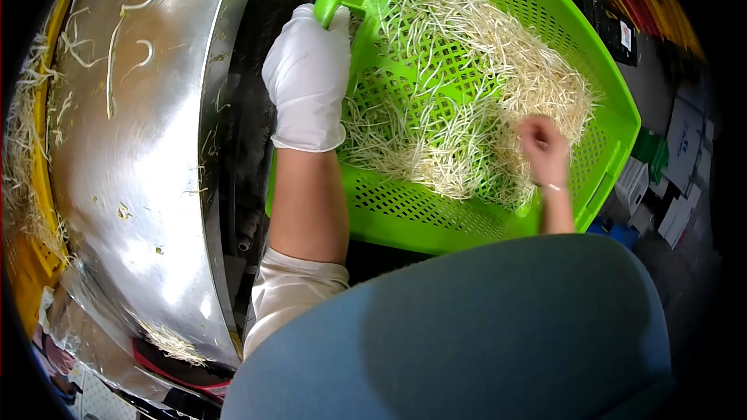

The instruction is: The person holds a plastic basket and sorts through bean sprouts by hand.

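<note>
Sprouts (545,70), in the head view, lie inside a green crate (621,113), heaped thickest toward its right side, with the mesh bottom showing through thinner patches near the middle. The left hand (309,78), in a white glove, is closed around the crate's rim at the left. The bare right hand (543,148), blurred, is curled over the heap; whether it grips any strands, I cannot tell. Stray strands lie on a metal surface (148,171) farther left.

lattice-patterned green basket (620,120) at one o'clock, creamy white sprouts (545,66), white glove (307,85), silver bench (144,152) at nine o'clock
</note>
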`<state>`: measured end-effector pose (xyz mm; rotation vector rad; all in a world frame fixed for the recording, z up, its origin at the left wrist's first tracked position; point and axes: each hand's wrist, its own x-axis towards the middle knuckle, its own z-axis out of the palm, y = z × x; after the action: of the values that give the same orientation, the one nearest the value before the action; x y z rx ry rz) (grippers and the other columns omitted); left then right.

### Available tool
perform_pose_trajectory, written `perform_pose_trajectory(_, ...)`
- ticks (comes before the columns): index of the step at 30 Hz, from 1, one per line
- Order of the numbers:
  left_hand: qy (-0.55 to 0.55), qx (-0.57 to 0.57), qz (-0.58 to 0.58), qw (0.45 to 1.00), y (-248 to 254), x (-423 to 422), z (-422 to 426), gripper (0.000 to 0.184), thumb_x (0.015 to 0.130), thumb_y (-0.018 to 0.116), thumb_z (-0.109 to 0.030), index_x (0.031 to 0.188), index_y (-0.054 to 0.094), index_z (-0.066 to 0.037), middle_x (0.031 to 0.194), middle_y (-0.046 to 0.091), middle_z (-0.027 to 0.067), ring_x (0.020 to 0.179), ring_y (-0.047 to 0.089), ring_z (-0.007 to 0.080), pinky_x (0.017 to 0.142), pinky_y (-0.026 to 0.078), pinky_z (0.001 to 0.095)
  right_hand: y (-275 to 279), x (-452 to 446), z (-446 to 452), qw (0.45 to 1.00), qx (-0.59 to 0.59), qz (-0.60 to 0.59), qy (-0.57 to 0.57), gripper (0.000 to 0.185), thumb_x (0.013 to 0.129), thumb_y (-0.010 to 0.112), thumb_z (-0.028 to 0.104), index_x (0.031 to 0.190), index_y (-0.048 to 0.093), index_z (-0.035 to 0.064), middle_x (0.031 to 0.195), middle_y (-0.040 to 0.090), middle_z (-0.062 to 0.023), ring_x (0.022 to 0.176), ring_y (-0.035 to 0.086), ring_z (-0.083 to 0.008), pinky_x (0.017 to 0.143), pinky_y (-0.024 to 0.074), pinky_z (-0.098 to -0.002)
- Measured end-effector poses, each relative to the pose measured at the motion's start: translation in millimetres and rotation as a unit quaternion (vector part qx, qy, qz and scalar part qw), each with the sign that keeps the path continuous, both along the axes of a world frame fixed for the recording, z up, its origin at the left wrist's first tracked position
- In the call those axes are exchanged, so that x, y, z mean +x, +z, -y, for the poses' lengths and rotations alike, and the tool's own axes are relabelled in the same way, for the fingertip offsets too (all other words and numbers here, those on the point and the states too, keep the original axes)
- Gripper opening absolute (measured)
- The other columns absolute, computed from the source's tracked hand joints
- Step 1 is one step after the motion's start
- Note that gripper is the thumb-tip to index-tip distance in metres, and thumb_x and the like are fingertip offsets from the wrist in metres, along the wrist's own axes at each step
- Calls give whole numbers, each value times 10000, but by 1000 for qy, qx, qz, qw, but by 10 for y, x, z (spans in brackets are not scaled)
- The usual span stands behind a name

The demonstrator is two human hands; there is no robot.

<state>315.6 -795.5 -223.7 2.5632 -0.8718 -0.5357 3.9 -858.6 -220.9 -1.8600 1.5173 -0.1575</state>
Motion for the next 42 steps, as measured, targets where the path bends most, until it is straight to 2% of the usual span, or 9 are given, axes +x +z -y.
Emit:
perform_pose_trajectory(3,5,-9,-17,1000,-44,3,4,327,820,517,-371,855,575,-51,759,622,159,721,601,341,632,471,416,510,-1451,372,985,-163,-12,-55,91,789,612,44,874,581,48,743,566,11,675,505,-52,615,431,-188)
perform_pose_trajectory(6,9,0,-32,999,-58,17,19,332,823,508,-373,876,570,-51,778,624,152,723,597,340,633,463,414,1103,-2275,426,784,-86,-611,-75,229,819,545,281,900,586,70,839,632,-161,756,622,-289,665,489,-373)
perform_pose_trajectory(8,13,-4,-30,999,-39,4,13,345,824,503,-376,898,573,-46,776,626,147,733,599,331,641,461,403,1042,-2769,323,747,-10,-663,-47,302,811,488,354,926,577,89,862,605,-229,828,587,-378,681,474,-470)
perform_pose_trajectory(13,37,27,-69,997,-11,10,45,373,819,495,-383,942,576,-40,813,630,148,765,605,318,670,457,391,60,-950,-319,980,-48,-184,66,419,724,523,10,1134,472,77,1018,557,-206,872,572,-314,758,470,-387)
perform_pose_trajectory(16,33,22,-37,999,-9,0,38,379,819,495,-386,951,578,-40,819,631,149,774,605,317,678,456,386,-571,-87,-705,983,-45,-89,152,622,698,652,68,1250,367,31,1281,369,-219,1187,345,-346,999,271,-423)
perform_pose_trajectory(25,61,8,-63,996,-26,-11,52,358,815,533,-376,960,592,-55,804,636,143,744,617,291,664,463,357,-475,572,-1244,918,177,154,320,568,719,622,145,1223,400,5,1249,372,-229,1183,347,-363,995,294,-413)
perform_pose_trajectory(29,53,22,-65,996,4,-7,51,366,814,532,-380,965,590,-52,802,636,143,740,616,291,663,463,359,-841,288,-763,973,-87,-147,156,613,716,642,136,1248,363,16,1283,331,-243,1171,326,-379,982,275,-451)
perform_pose_trajectory(36,60,16,-65,996,-19,-14,57,366,813,532,-383,951,596,-50,788,636,139,737,616,296,658,462,360,-585,667,-1204,929,114,68,345,469,752,588,187,1180,458,45,1289,354,-187,1171,372,-340,963,336,-424)
perform_pose_trajectory(42,55,17,-59,997,-21,-4,45,376,815,519,-393,942,591,-46,793,635,141,747,612,306,664,460,369,-606,-97,-819,984,5,-31,174,234,755,576,102,977,550,32,955,549,-170,839,562,-326,730,479,-376)
